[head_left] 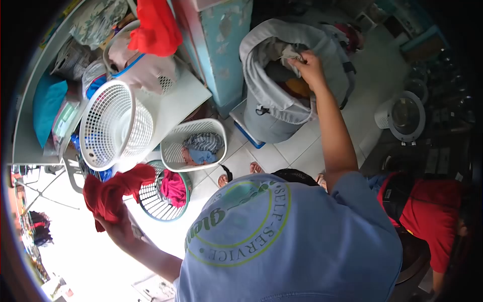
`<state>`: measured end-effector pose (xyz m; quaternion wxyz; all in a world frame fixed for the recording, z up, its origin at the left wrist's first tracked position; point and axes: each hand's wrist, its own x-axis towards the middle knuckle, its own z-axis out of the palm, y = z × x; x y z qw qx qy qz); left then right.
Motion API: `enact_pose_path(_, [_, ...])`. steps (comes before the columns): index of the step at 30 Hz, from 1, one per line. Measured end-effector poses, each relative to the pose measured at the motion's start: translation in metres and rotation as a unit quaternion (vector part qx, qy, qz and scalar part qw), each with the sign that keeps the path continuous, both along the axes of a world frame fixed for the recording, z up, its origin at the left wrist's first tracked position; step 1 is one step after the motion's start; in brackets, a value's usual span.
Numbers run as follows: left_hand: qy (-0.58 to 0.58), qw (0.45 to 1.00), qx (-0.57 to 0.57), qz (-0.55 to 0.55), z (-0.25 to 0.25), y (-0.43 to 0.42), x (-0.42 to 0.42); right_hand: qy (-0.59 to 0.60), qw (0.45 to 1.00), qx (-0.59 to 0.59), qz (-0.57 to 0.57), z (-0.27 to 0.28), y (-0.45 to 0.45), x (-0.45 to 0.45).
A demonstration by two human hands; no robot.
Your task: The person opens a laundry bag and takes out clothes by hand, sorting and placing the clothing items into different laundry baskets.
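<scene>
A bunched red garment (108, 196) is gripped in my left hand (114, 226), out to the left and near a round white basket (151, 204) that has a bright pink cloth (173, 187) inside. My right hand (310, 69) reaches over the opening of a large grey fabric hamper (282, 118). Its fingers pinch a light greyish cloth (291, 54) at the hamper's top. Deeper inside the hamper lies a mustard-coloured cloth (298, 87) among darker ones.
An oval white basket (168, 151) holds striped and blue clothes. White mesh baskets (108, 126) stand on a white table (188, 93) at left. A blue pillar (226, 55) rises behind. At right, a person in red (427, 211) bends near an open washer door (406, 116).
</scene>
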<state>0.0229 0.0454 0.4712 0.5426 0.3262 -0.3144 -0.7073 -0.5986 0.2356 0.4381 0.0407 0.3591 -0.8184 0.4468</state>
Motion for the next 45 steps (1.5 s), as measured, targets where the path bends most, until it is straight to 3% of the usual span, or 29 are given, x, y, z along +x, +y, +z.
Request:
enact_pose_path(1, [-0.013, 1.0, -0.007, -0.018, -0.003, -0.001, 0.005, -0.187, 0.978, -0.079, 0.055, 0.012, 0.005, 0.008])
enact_pose_path(2, [0.002, 1.0, -0.015, -0.028, -0.006, -0.002, 0.008, -0.269, 0.956, -0.102, 0.06, 0.025, 0.014, 0.016])
enact_pose_path(5, [-0.021, 1.0, -0.014, 0.008, -0.042, -0.017, 0.031, -0.385, 0.877, -0.248, 0.144, 0.039, 0.035, 0.025])
enact_pose_path(6, [-0.091, 0.995, 0.01, 0.042, -0.037, -0.017, 0.014, -0.374, 0.882, -0.253, 0.137, 0.042, 0.042, 0.027])
enact_pose_path(7, [-0.163, 0.983, 0.033, 0.076, -0.031, -0.011, 0.001, -0.425, 0.823, -0.309, 0.215, 0.044, 0.049, 0.03])
enact_pose_path(8, [-0.197, 0.963, 0.133, 0.128, -0.007, -0.001, -0.034, -0.47, 0.752, -0.359, 0.292, 0.047, 0.055, 0.034])
enact_pose_path(9, [-0.233, 0.968, 0.014, 0.087, -0.02, -0.002, -0.045, -0.463, 0.755, -0.362, 0.289, 0.049, 0.059, 0.04])
enact_pose_path(11, [-0.223, 0.975, -0.003, -0.014, -0.017, 0.001, -0.09, -0.563, 0.612, -0.381, 0.404, 0.053, 0.063, 0.053])
enact_pose_path(12, [-0.229, 0.969, -0.037, -0.084, -0.012, 0.006, -0.12, -0.58, 0.579, -0.37, 0.438, 0.046, 0.061, 0.057])
enact_pose_path(13, [-0.234, 0.957, -0.073, -0.154, -0.009, 0.012, -0.15, -0.624, 0.564, -0.364, 0.401, 0.046, 0.062, 0.071])
enact_pose_path(14, [-0.211, 0.941, -0.12, -0.236, 0.0, 0.027, -0.181, -0.794, 0.242, -0.355, 0.43, 0.027, 0.059, 0.069])
enact_pose_path(15, [-0.183, 0.916, -0.166, -0.316, 0.009, 0.042, -0.211, -0.71, 0.518, -0.288, 0.381, 0.059, 0.051, 0.109])
enact_pose_path(16, [-0.194, 0.884, -0.206, -0.372, 0.02, 0.058, -0.236, -0.664, 0.597, -0.253, 0.372, 0.058, 0.046, 0.134])
enact_pose_path(17, [-0.204, 0.847, -0.244, -0.426, 0.026, 0.07, -0.255, -0.593, 0.601, -0.252, 0.474, 0.057, 0.051, 0.156])
enact_pose_path(18, [-0.137, 0.843, -0.296, -0.428, 0.023, 0.079, -0.275, -0.602, 0.597, -0.2, 0.491, 0.056, 0.05, 0.171])
enact_pose_path(19, [-0.069, 0.833, -0.347, -0.427, 0.013, 0.082, -0.29, -0.538, 0.683, -0.075, 0.489, 0.051, 0.041, 0.184])
enact_pose_path(21, [-0.096, 0.8, -0.369, -0.464, -0.015, 0.069, -0.305, -0.301, 0.799, -0.055, 0.518, 0.07, 0.047, 0.186])
enact_pose_path(23, [-0.125, 0.765, -0.39, -0.498, -0.041, 0.054, -0.313, -0.317, 0.875, -0.07, 0.359, 0.082, 0.058, 0.158])
enact_pose_path(24, [-0.043, 0.825, -0.243, -0.509, -0.051, 0.048, -0.315, -0.186, 0.948, -0.117, 0.23, 0.074, 0.063, 0.134])
enact_pose_path(25, [0.037, 0.859, -0.087, -0.504, -0.056, 0.044, -0.315, -0.049, 0.982, -0.156, 0.09, 0.06, 0.07, 0.108])
enact_pose_path(26, [0.006, 0.887, 0.011, -0.462, -0.041, 0.046, -0.316, 0.105, 0.989, -0.083, -0.059, 0.055, 0.081, 0.087])
enact_pose_path(27, [-0.022, 0.899, 0.045, -0.436, -0.016, 0.05, -0.313, 0.253, 0.946, -0.006, -0.201, 0.049, 0.092, 0.073])
enact_pose_path(28, [-0.024, 0.893, -0.044, -0.448, -0.039, 0.037, -0.317, 0.251, 0.948, -0.009, -0.197, 0.035, 0.101, 0.068])
enact_pose_path(30, [-0.011, 0.884, -0.044, -0.465, -0.037, 0.028, -0.318, 0.189, 0.947, 0.101, -0.24, 0.007, 0.111, 0.058])
enact_pose_path(33, [0.022, 0.886, -0.02, -0.463, -0.031, 0.018, -0.322, 0.182, 0.963, 0.146, -0.135, -0.005, 0.112, 0.05])
enact_pose_path(40, [0.047, 0.92, -0.015, -0.39, -0.027, -0.003, -0.304, 0.183, 0.958, 0.16, -0.154, -0.006, 0.106, 0.056])
enact_pose_path(45, [-0.015, 0.963, -0.027, -0.269, -0.052, -0.044, -0.248, 0.174, 0.959, 0.176, -0.139, -0.005, 0.103, 0.062])
